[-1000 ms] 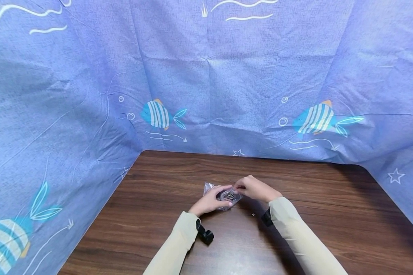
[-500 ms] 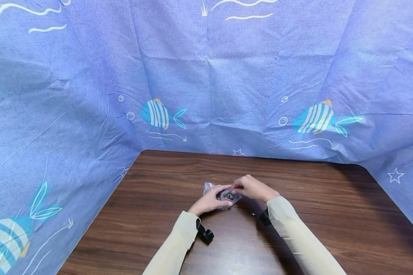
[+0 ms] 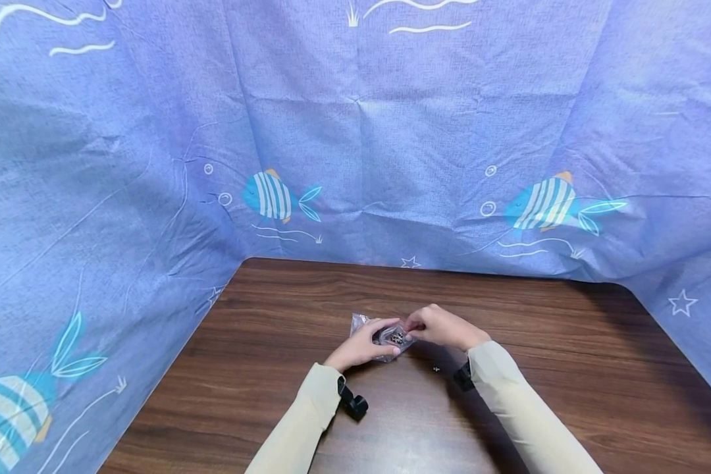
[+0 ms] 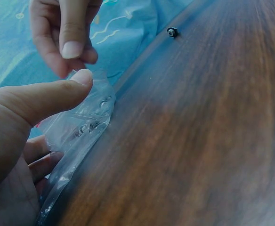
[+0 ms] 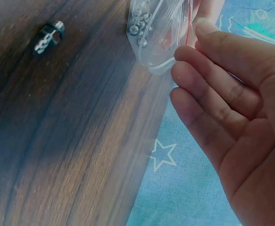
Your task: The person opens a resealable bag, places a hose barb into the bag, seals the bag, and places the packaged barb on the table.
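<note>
A clear plastic zip bag [image 3: 385, 357] with small shiny metal pieces [image 3: 397, 338] inside stands over the table, its mouth spread open. My left hand [image 3: 360, 345] grips it, thumb on the near side and fingers on the far side. At the bag's right edge is my right hand [image 3: 441, 326], fingers bent and thumb near the fingertips, as the right wrist view shows. The fingertips [image 5: 181, 52] meet the rim there; I cannot tell whether they pinch it. A small black and silver metal piece [image 5: 49, 37] lies apart on the wood, nearer to me than the bag.
The dark wooden table [image 3: 296, 296] reaches back to a blue cloth [image 3: 415, 151] printed with fish, which hangs behind it and along both sides. Black camera straps [image 3: 352, 401] sit on the wrists, below pale sleeves.
My right hand dipped slightly left over the bag's mouth half a second ago and is now back to the right, at its edge. My left hand and the loose metal piece have stayed put.
</note>
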A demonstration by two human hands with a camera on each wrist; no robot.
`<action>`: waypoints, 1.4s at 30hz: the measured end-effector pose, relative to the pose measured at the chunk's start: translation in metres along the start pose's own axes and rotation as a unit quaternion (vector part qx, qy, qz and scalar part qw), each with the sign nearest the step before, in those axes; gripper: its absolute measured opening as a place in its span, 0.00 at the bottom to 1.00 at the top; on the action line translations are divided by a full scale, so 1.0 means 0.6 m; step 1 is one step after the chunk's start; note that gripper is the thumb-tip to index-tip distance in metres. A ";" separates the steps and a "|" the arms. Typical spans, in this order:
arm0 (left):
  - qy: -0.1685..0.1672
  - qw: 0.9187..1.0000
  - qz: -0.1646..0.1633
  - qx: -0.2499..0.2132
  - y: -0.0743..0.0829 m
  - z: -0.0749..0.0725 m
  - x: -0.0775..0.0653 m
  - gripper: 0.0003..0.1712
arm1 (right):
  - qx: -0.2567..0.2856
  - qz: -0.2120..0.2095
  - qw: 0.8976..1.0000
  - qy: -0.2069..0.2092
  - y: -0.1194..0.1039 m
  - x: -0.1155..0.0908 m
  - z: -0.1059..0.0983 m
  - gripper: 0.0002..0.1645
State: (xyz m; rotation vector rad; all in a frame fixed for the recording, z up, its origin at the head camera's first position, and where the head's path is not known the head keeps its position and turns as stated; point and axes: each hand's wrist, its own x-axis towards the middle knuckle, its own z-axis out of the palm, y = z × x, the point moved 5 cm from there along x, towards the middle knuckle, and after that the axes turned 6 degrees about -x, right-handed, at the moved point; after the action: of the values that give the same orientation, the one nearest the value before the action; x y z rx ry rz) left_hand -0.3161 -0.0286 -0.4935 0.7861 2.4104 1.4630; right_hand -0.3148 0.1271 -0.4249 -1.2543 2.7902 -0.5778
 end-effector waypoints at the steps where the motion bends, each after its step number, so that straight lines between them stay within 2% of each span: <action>1: 0.001 1.000 0.001 0.001 -0.001 0.000 0.000 0.36 | 0.001 0.001 1.000 -0.005 0.000 -0.002 0.000 0.04; 16: 0.006 1.000 0.000 0.010 -0.005 0.000 -0.001 0.36 | 0.053 0.060 0.992 -0.096 0.016 -0.050 0.013 0.14; 23: 0.004 1.000 -0.002 0.008 -0.005 0.000 -0.001 0.36 | 0.042 0.077 0.991 -0.105 0.023 -0.069 0.023 0.17; 29: 0.002 1.000 -0.006 0.006 -0.004 0.000 -0.003 0.36 | 0.043 0.083 0.990 -0.110 0.023 -0.079 0.029 0.14; 42: 0.001 1.000 -0.001 0.007 -0.001 0.001 0.000 0.36 | 0.057 0.056 0.994 -0.080 0.028 -0.091 0.036 0.08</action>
State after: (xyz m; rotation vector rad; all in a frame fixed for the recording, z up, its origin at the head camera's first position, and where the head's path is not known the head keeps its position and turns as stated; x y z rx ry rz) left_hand -0.3158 -0.0283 -0.4944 0.7850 2.4250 1.4486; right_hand -0.2860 0.1700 -0.4579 -1.0641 2.6344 -0.5918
